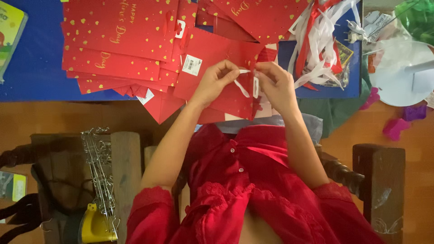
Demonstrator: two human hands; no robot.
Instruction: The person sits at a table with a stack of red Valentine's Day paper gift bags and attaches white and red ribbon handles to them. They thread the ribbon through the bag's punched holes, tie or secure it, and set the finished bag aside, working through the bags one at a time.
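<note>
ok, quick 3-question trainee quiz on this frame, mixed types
1. True or false: both hands pinch the white ribbon over a red bag.
2. The ribbon pile lies nearer which hand? A) left hand B) right hand
3. Fill in: the stack of red bags lies on a ___ cloth.

Key: 1 true; 2 B; 3 blue.
</note>
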